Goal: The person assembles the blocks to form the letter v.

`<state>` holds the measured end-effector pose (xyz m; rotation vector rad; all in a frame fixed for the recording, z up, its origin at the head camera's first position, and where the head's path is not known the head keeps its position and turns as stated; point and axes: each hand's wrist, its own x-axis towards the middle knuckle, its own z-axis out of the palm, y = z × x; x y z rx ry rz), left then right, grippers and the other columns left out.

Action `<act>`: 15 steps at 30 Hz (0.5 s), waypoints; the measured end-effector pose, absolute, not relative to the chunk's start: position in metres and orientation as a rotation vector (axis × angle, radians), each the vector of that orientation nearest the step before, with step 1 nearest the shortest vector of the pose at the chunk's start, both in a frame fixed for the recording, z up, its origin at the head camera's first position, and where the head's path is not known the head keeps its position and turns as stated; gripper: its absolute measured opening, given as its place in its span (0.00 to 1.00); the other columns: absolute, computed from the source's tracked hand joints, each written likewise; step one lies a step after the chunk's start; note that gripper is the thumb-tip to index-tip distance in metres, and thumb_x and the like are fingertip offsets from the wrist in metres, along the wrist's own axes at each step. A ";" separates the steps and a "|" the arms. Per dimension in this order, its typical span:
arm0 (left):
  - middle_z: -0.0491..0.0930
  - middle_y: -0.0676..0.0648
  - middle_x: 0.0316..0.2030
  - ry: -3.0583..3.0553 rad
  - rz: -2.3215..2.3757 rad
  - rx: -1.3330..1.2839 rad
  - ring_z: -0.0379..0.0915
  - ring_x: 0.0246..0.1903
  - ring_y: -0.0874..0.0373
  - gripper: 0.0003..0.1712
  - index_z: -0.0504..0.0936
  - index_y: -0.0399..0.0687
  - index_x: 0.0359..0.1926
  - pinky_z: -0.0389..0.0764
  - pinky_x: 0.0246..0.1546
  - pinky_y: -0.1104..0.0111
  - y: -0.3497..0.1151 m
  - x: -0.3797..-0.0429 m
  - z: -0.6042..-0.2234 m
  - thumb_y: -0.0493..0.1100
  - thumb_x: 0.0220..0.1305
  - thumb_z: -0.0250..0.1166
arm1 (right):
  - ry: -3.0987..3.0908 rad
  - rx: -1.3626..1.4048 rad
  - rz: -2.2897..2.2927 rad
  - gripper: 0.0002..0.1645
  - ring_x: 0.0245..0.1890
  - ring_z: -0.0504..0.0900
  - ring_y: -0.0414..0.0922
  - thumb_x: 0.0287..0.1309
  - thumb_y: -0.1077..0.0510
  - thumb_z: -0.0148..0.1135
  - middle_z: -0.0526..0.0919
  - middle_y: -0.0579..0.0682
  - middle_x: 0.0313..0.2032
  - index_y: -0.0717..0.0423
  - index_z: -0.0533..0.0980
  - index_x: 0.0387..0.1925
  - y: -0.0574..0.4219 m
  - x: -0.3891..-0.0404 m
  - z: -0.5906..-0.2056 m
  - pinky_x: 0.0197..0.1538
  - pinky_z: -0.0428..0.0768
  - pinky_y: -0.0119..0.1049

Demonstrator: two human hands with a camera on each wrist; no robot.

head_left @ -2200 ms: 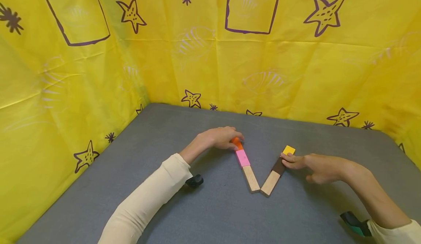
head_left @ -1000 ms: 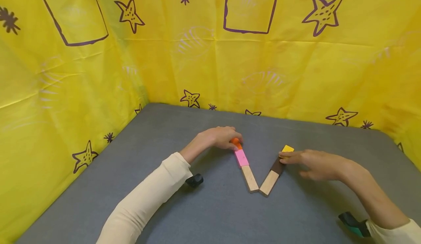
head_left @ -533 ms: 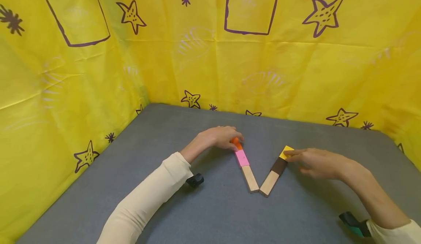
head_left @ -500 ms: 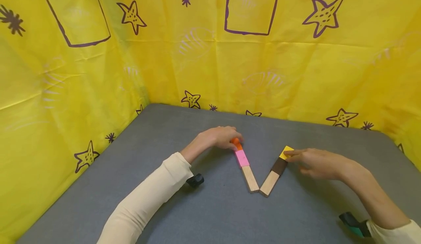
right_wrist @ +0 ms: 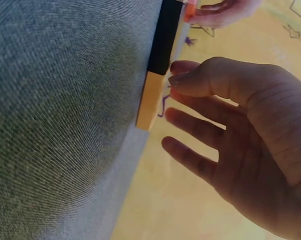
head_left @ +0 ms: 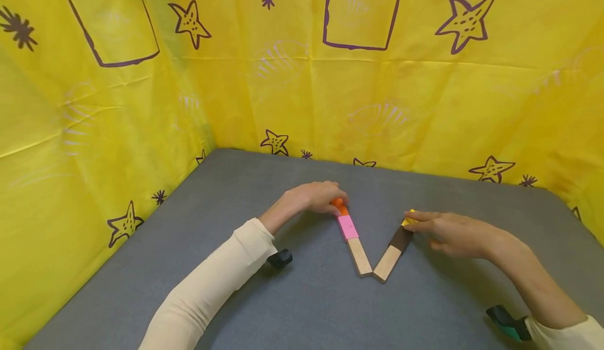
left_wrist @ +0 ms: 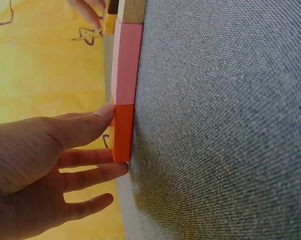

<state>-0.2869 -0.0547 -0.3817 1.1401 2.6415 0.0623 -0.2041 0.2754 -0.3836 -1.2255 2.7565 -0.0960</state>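
Wooden blocks lie flat on the table in a V. The left arm of the V is an orange block [head_left: 339,208], a pink block [head_left: 348,227] and a plain wood block [head_left: 360,257]. My left hand [head_left: 315,197] holds the orange block between thumb and fingers at its far end. On the other side, a yellow block [right_wrist: 150,102], a dark brown block [head_left: 400,239] and another plain block [head_left: 387,263] form a line. Fingertips of my right hand [head_left: 460,236] rest on the yellow block near its joint with the brown one, partly hiding it; those fingers are extended.
The grey cloth-covered table [head_left: 264,308] reaches back to a yellow curtain [head_left: 401,88] with starfish drawings. Black wrist-worn devices [head_left: 280,259] show below both wrists, the right one [head_left: 505,319] with a green part. Both sleeves are cream.
The right fingers have shifted slightly over the yellow and brown blocks, moving up onto the yellow one and then back across it. The left hand and the V of blocks stay practically still.
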 end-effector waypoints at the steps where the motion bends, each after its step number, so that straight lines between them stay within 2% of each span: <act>1: 0.81 0.45 0.57 2.641 0.066 1.137 0.73 0.54 0.52 0.22 0.82 0.53 0.65 0.78 0.60 0.59 -0.054 -0.287 -0.381 0.49 0.73 0.67 | 2.754 -1.215 -0.096 0.35 0.68 0.77 0.66 0.57 0.69 0.68 0.75 0.63 0.72 0.56 0.78 0.68 0.275 -0.204 -0.384 0.58 0.82 0.57; 15: 0.81 0.46 0.57 2.645 0.054 1.150 0.73 0.53 0.53 0.22 0.83 0.53 0.65 0.78 0.59 0.61 -0.053 -0.285 -0.379 0.49 0.73 0.66 | 2.740 -1.173 -0.098 0.36 0.65 0.80 0.67 0.56 0.68 0.70 0.76 0.62 0.71 0.56 0.77 0.68 0.277 -0.203 -0.385 0.57 0.82 0.58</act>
